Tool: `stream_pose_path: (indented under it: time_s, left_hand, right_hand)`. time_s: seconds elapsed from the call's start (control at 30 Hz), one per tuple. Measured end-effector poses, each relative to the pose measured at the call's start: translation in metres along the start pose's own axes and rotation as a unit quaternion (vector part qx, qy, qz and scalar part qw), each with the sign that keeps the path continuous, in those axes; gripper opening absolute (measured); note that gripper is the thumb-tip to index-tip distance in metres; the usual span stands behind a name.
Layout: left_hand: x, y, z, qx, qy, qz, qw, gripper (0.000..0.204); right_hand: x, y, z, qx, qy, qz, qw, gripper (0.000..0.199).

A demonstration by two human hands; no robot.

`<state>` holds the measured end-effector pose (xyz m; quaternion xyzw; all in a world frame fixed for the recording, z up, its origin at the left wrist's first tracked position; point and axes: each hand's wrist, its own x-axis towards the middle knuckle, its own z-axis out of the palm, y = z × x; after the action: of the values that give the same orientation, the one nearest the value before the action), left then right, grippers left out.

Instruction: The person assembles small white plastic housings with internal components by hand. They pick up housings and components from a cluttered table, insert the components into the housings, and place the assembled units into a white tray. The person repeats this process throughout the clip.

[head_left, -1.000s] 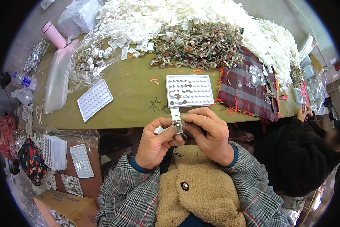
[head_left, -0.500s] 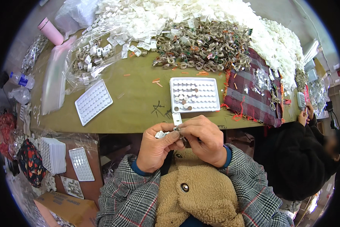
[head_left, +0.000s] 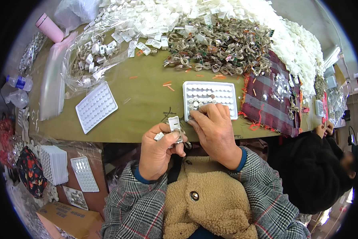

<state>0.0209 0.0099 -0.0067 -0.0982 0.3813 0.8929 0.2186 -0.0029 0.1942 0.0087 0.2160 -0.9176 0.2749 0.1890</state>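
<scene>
My left hand holds a small white plastic case upright, its lid raised. A second white piece is tucked in the same hand, and a loop of clear wire hangs beside its fingers. Over the near-left corner of a white tray, my right hand has its thumb and fingers pressed together; whatever is between the fingertips is hidden. In the tray's round pockets are small round pieces, some silvery like button cells.
A second white pocketed tray lies to the left. Heaps of white cases and bundled wires cover the back. A plaid cloth lies right, near another person. A pink tumbler stands back left.
My right hand has left my left hand and moved forward to the tray. My left hand has shifted slightly left, still holding the white case.
</scene>
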Motion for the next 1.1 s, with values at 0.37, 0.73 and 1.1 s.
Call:
stream_pose_path:
  time_s: [0.37, 0.73, 1.1]
  left_hand:
    - [0.004, -0.001, -0.001, -0.058, -0.018, -0.012, 0.998, 0.016]
    - [0.001, -0.005, 0.012, -0.007, -0.037, -0.022, 0.999, 0.015]
    - [-0.004, -0.008, 0.009, -0.015, -0.046, -0.03, 0.998, 0.014]
  right_hand:
    - [0.002, -0.002, -0.003, 0.068, 0.015, -0.004, 0.998, 0.02]
    - [0.002, 0.01, -0.023, 0.063, 0.012, 0.085, 0.994, 0.013]
    - [-0.005, -0.017, -0.033, 0.281, -0.091, 0.09, 0.951, 0.017]
